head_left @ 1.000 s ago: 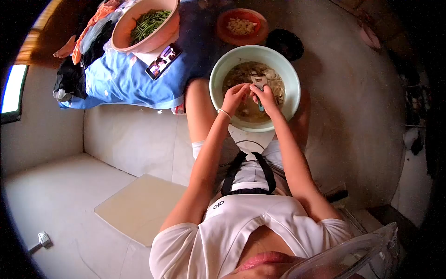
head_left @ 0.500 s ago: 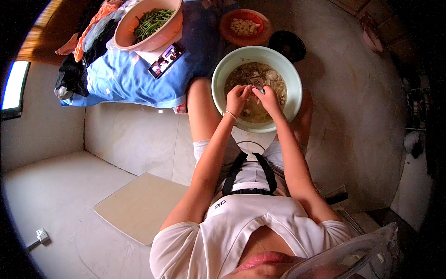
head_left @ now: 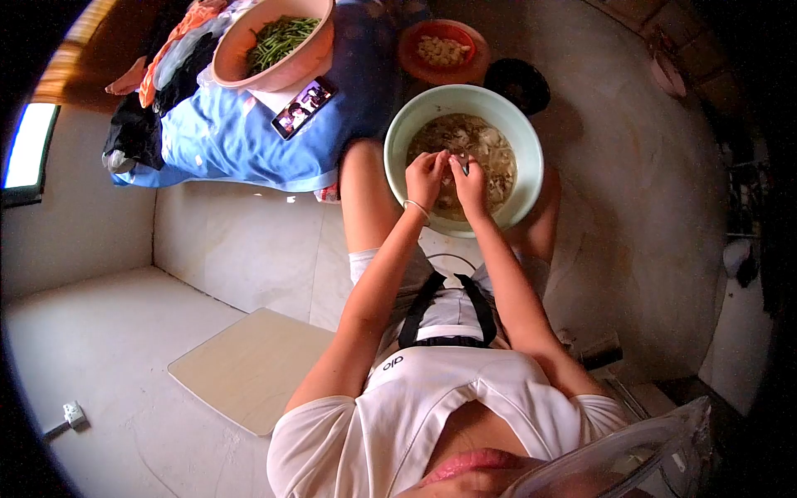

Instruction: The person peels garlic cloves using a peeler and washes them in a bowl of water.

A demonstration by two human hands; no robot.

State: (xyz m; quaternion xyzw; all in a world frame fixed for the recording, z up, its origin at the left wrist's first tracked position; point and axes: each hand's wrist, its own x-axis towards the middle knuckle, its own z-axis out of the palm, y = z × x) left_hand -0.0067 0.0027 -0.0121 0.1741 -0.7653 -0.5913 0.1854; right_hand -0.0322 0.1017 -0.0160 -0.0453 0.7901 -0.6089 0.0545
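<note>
A pale green basin (head_left: 531,178) sits between my knees, holding murky brownish water with pale, papery scraps and lumps in it. Over that water my left hand (head_left: 424,176) and my right hand (head_left: 470,184) meet at the fingertips, both closed in a pinch. A small greyish, shiny thing (head_left: 464,165) shows at my right thumb; its kind is too small to tell. Whatever my left fingers pinch is hidden. Beyond the basin, a red bowl (head_left: 471,51) contains pale pieces that look like peeled garlic cloves (head_left: 442,51).
A pink basin (head_left: 228,70) of green beans (head_left: 282,40) rests on a blue cloth (head_left: 220,141), beside a phone (head_left: 304,108) playing video. Clothes (head_left: 133,137) lie at the left. A black bowl (head_left: 516,85) stands behind the green basin. A beige board (head_left: 249,365) is on the floor.
The view has shifted slightly, so the surroundings sit a little further right. My right hand has turned a little and its fingers have moved closer to my left hand.
</note>
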